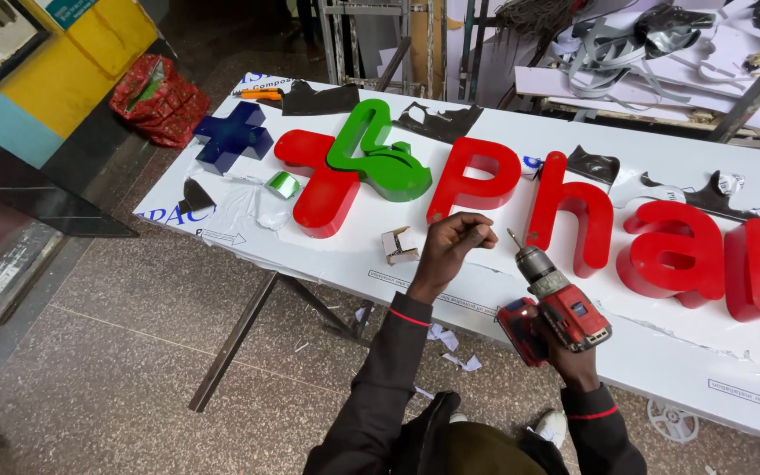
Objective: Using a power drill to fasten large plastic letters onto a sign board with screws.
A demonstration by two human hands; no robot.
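My right hand [565, 347] grips a red cordless drill [559, 303], its bit tilted up and to the left over the white board [485, 290]. My left hand [450, 246] hovers just left of the bit with fingers curled together, seemingly pinching something small that I cannot make out. Both hands sit in front of several raised red letters [573, 211] lying on the board. Further left lie a red cross [323, 189], a green shape [380, 154] overlapping it, and a dark blue cross [232, 136].
A small folded metal bracket [398, 246] lies left of my left hand, a green tape roll [284, 184] by crumpled plastic film. Scrap black pieces and orange-handled cutters [261, 93] lie at the board's far edge. The board rests on metal trestle legs [239, 339]. A red bag [158, 97] sits on the floor.
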